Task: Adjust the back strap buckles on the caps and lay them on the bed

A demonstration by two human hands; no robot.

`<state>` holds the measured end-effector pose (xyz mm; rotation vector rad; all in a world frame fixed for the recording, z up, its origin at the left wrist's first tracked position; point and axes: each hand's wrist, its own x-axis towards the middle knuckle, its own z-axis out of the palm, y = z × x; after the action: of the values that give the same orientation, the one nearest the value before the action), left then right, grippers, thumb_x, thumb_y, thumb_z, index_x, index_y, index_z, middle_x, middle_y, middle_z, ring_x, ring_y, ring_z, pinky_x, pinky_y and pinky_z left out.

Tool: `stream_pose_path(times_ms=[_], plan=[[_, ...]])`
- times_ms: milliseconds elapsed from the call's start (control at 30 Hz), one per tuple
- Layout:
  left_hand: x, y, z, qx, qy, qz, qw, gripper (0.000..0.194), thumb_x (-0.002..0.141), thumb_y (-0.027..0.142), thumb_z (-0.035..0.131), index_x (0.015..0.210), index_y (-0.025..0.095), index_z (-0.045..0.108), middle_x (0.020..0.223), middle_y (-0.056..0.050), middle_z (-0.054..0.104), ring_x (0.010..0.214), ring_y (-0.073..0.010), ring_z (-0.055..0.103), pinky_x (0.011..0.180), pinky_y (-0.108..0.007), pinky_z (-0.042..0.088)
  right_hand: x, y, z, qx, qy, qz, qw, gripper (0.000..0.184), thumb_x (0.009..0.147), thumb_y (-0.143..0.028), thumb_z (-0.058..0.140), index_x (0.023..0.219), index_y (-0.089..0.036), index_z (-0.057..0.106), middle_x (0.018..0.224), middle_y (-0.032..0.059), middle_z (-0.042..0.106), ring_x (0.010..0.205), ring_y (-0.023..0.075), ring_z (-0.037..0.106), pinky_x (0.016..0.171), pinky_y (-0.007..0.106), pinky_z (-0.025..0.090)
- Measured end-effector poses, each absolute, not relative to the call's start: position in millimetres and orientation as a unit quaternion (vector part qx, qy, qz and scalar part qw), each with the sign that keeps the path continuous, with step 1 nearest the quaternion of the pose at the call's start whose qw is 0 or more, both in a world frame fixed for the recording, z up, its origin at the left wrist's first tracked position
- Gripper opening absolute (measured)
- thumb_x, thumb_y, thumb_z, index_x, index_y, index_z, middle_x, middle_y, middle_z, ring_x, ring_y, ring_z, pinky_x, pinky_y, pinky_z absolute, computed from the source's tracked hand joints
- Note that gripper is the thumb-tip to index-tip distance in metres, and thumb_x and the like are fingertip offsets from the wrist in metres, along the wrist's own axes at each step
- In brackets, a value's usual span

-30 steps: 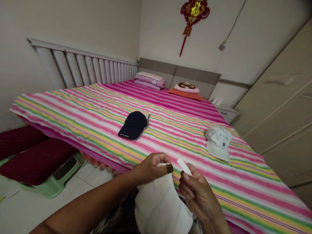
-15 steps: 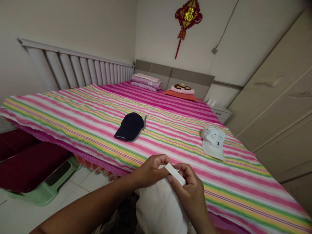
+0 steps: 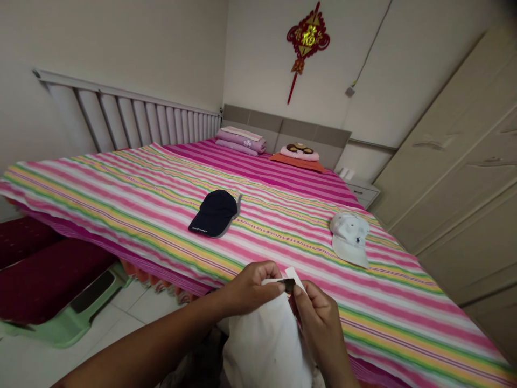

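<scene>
The bed (image 3: 133,183) occupies the centre. The first cap (image 3: 218,209) lies mid-bed; the second cap (image 3: 349,237) lies to its right, near the right edge. Folded bedding (image 3: 240,143) sits at the far left, before the headboard (image 3: 258,121). The radiator (image 3: 137,116) stands left; the nightstand (image 3: 361,191) and wardrobe (image 3: 456,161) stand right. Before the bed, a fabric piece (image 3: 264,345) hangs below the left hand (image 3: 258,285) and beside the right hand (image 3: 321,315).

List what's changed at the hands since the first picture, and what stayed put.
The right hand has moved leftward, bringing the white strap, held apart at first, to the dark buckle; its thumb is now at the buckle. No hand has visibly let go: the left hand still grips the white cap beside the buckle. The navy cap and pale cap stayed put.
</scene>
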<state>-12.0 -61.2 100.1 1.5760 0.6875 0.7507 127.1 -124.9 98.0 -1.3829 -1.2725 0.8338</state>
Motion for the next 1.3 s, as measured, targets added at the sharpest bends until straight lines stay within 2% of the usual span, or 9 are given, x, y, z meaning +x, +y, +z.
stream_pose_path(times_ms=[200,267,400,467,733,833,933,1033,1300], plan=[[-11,-62,94,0.631,0.258,0.334,0.651,0.018,0.070,0.031,0.054,0.072,0.014,0.049,0.062,0.003,0.046,0.055,-0.0074,0.039,0.053,-0.019,0.031,124,-125,98,-0.587,-0.507,0.358,0.519,0.029,0.075,-0.041,0.050,0.058,-0.017,0.047,0.047,-0.0055,0.035,0.044,0.0084,0.028,0.041,0.021,0.023],[-10,-62,92,0.659,0.280,0.346,0.606,0.019,0.071,0.032,0.055,0.076,0.014,0.053,0.068,0.000,0.053,0.062,-0.0104,0.047,0.058,-0.021,0.035,124,-125,98,-0.592,-0.494,0.356,0.529,0.028,0.074,-0.041,0.050,0.061,-0.017,0.049,0.048,-0.0053,0.037,0.044,0.0085,0.028,0.041,0.021,0.024],[-9,-65,86,0.765,0.310,0.400,0.399,0.029,0.072,0.033,0.057,0.096,0.017,0.059,0.092,-0.007,0.062,0.087,-0.0189,0.054,0.077,-0.028,0.037,125,-124,99,-0.618,-0.475,0.326,0.536,0.025,0.074,-0.039,0.050,0.062,-0.017,0.051,0.047,-0.0052,0.038,0.044,0.0091,0.031,0.041,0.022,0.026],[-8,-67,83,0.802,0.300,0.404,0.320,0.032,0.073,0.035,0.057,0.100,0.019,0.060,0.094,-0.008,0.063,0.089,-0.0196,0.055,0.079,-0.027,0.037,125,-124,99,-0.629,-0.482,0.304,0.529,0.025,0.073,-0.037,0.050,0.058,-0.018,0.050,0.044,-0.0055,0.037,0.043,0.0094,0.032,0.041,0.022,0.026],[-10,-64,79,0.827,0.316,0.350,0.307,0.023,0.076,0.032,0.052,0.090,0.017,0.062,0.081,-0.006,0.065,0.074,-0.0168,0.058,0.065,-0.024,0.037,121,-121,95,-0.623,-0.519,0.267,0.521,0.025,0.074,-0.033,0.051,0.054,-0.018,0.049,0.046,-0.0048,0.040,0.046,0.0100,0.035,0.043,0.022,0.028],[-9,-62,76,0.812,0.304,0.359,0.346,0.024,0.079,0.031,0.048,0.095,0.018,0.060,0.087,-0.006,0.064,0.079,-0.0171,0.057,0.069,-0.025,0.037,121,-117,91,-0.601,-0.488,0.337,0.537,0.031,0.074,-0.040,0.053,0.053,-0.018,0.047,0.044,-0.0052,0.039,0.041,0.0085,0.033,0.040,0.021,0.026],[-6,-59,68,0.726,0.289,0.390,0.488,0.027,0.080,0.033,0.046,0.099,0.016,0.056,0.090,-0.007,0.063,0.082,-0.0159,0.056,0.072,-0.025,0.038,122,-113,87,-0.548,-0.401,0.458,0.574,0.033,0.074,-0.045,0.054,0.057,-0.017,0.048,0.039,-0.0073,0.037,0.034,0.0054,0.025,0.036,0.019,0.019],[-4,-58,60,0.613,0.272,0.400,0.625,0.034,0.080,0.035,0.047,0.106,0.014,0.049,0.086,-0.006,0.062,0.076,-0.0133,0.055,0.069,-0.024,0.039,124,-110,86,-0.493,-0.319,0.529,0.612,0.028,0.072,-0.043,0.059,0.065,-0.017,0.052,0.040,-0.0079,0.041,0.032,0.0030,0.022,0.034,0.017,0.016],[-5,-61,65,0.433,0.258,0.403,0.764,0.030,0.071,0.037,0.059,0.089,0.015,0.049,0.079,-0.004,0.062,0.070,-0.0116,0.056,0.065,-0.023,0.038,128,-109,83,-0.400,-0.242,0.655,0.594,0.019,0.066,-0.031,0.067,0.067,-0.015,0.057,0.044,-0.0070,0.045,0.032,0.0000,0.019,0.032,0.014,0.016]])
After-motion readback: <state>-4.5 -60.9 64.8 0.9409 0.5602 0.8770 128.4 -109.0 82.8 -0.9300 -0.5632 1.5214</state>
